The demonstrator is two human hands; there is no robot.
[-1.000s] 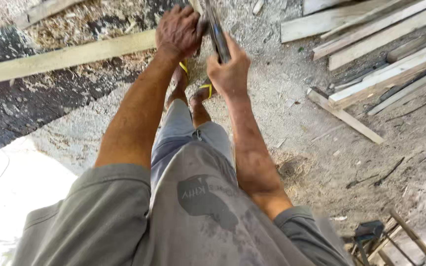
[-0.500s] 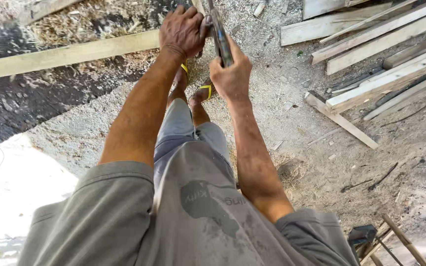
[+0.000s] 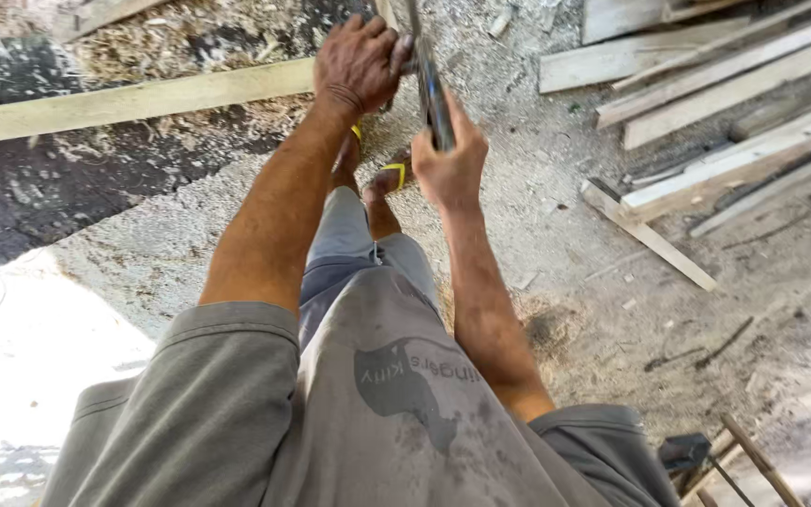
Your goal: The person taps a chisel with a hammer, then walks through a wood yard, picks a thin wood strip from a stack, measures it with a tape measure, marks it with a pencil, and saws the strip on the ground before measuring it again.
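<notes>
Dirt ground [image 3: 565, 244]: sawdust, long plank [image 3: 133, 99], stacked boards [image 3: 715, 84].

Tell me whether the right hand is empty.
No: the right hand is closed around a dark, narrow tool that runs up past the left hand.

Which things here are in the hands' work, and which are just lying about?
In hand:
left hand on the long pale wooden plank
right hand gripping the dark metal tool

Lying about:
stacked grey wooden boards
loose thin wooden strip
</notes>
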